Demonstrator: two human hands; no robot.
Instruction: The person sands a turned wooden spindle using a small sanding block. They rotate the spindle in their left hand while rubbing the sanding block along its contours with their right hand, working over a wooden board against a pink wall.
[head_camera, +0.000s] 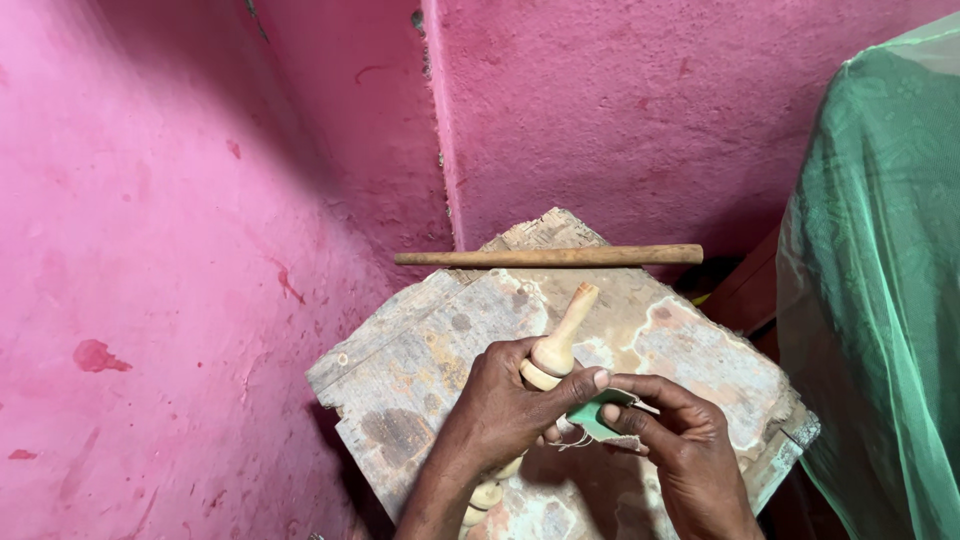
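The left hand is closed around a pale turned wooden spindle with a rounded bulb and slim neck, whose tip points toward one o'clock over the middle of the worn, paint-blotched wooden board worktop; more turned beads of the same piece show below the wrist at six o'clock; the right hand pinches a small green scrap of abrasive sheet between thumb and fingers, pressed against the bulb at its four o'clock side; loose threads hang from the scrap. The worktop's chipped left edge runs from eight o'clock up to eleven, with a dark gap beside the rough pink plastered wall; its right corner at four o'clock is splintered. A long round brown wooden stick lies across the far edge at twelve o'clock, well apart from the hands, overhanging both sides; bare board lies between it and the spindle tip. Green mesh netting hangs at three o'clock, near the right edge.
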